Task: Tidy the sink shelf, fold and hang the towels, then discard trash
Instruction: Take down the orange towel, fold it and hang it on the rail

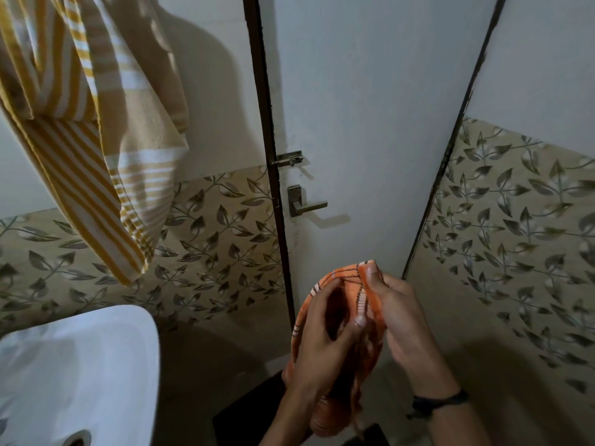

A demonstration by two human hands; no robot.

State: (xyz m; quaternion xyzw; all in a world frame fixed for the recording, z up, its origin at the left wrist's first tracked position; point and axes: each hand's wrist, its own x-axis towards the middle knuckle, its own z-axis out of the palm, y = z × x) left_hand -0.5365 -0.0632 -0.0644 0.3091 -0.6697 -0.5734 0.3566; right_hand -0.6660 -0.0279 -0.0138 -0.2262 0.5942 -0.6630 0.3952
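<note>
**Finding the hem of the small towel before folding it**

The orange towel (pixel 346 276) is held up in the air in front of the door (pixel 354 123), below its bolt (pixel 289 160) and lever handle (pixel 306 204), bunched and hanging down between the two wrists. The right hand (pixel 409 323) pinches the top corner between thumb and fingers. The left hand (pixel 322 333) curls into the cloth, its thumb pressing the pale striped hem against the fingers lower down.

This looks like the start of the fold, with the cloth not yet flat. To do it well, the left thumb should run along the striped hem until it meets the next corner. Then both hands can pull apart so the edge goes taut and the rest drops straight. Only then bring corner to corner; folding a bunched cloth gives a lumpy, crooked result.

The yellow striped towel (pixel 96 140) hangs loose and uneven on the wall at upper left, above the white sink (pixel 96 349), and will probably want the same care
</note>
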